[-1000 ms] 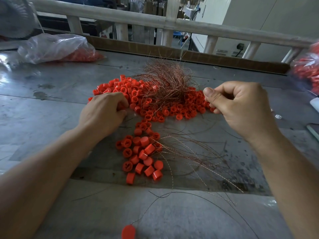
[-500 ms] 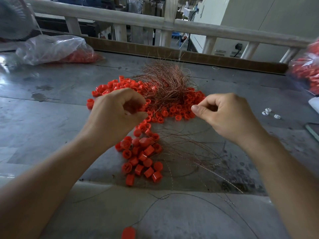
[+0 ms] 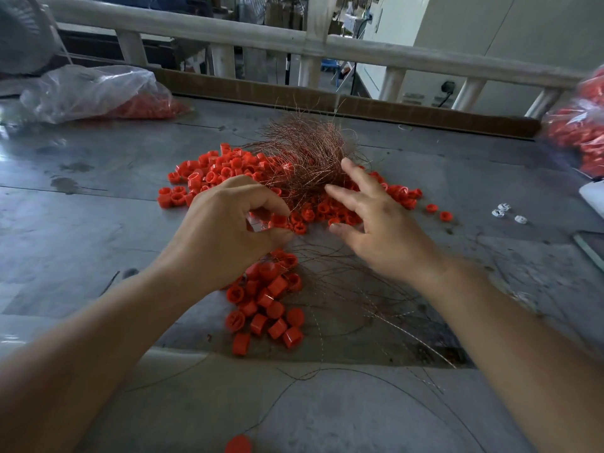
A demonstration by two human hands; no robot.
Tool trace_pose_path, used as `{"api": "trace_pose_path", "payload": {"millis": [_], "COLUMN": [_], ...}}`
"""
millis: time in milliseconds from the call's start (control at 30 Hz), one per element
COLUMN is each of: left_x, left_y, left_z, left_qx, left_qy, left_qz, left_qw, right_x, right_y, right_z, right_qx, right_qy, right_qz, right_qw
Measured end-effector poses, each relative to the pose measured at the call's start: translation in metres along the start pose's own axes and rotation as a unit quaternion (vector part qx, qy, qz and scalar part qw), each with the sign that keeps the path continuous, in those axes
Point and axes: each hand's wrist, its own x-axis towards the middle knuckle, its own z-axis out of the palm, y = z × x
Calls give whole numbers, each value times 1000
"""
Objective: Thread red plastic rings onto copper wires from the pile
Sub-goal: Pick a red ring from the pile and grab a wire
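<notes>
Left bag [image 3: 98,93]: laid at the far left of the desk [image 3: 81,223]; red parts are seen through the plastic, and it is judged to be spare stock kept clear of the work.
Left hand [image 3: 225,233]: held low over the desk with the wrist straight and the fingers curled. A ring [image 3: 278,220] is pinched between thumb and forefinger, apparently so that its hole is left free for a wire.
Rings [image 3: 225,168]: heaped at mid-desk, left of the wires and partly under them. A second cluster is spread nearer, below the left hand, within easy reach.
Wires [image 3: 310,158]: a copper tuft set at the far side of the rings, ends fanned upward so that one strand can be singled out. Loose strands are strewn to the near right.
Right hand [image 3: 382,233]: held wide with nothing gripped, the fingertips [image 3: 347,164] stretched toward the base of the wires. Whether contact is made cannot be told; a reach for one wire is judged likely.
White bits [image 3: 506,213]: left apart at the right.
Right bag [image 3: 581,132]: set at the right edge, partly cut off.
</notes>
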Motion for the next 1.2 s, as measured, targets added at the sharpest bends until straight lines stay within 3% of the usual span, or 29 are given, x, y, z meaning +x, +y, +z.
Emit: {"api": "trace_pose_path", "payload": {"millis": [300, 500, 667, 867, 1067, 1133, 1200], "left_x": [0, 0, 0, -1, -1, -1, 0], "left_y": [-1, -2, -3, -2, -2, -2, -2], "left_z": [0, 1, 0, 0, 0, 0, 1], "left_qx": [2, 2, 3, 0, -2, -4, -7], "left_qy": [-5, -11, -15, -23, -21, -23, -23], "left_qz": [-8, 2, -1, 0, -2, -4, -5], "left_qw": [1000, 1000, 1000, 1000, 1000, 1000, 1000], "right_x": [2, 4, 4, 4, 3, 4, 5], "right_y": [-1, 3, 0, -2, -3, -2, 2], "right_z": [-1, 2, -2, 1, -3, -2, 0], "right_qx": [44, 21, 54, 47, 87, 73, 33], "right_qy": [102, 32, 97, 51, 167, 150, 81], "right_qz": [-5, -4, -19, -33, -35, -31, -15], "right_qw": [994, 999, 994, 997, 981, 986, 996]}}
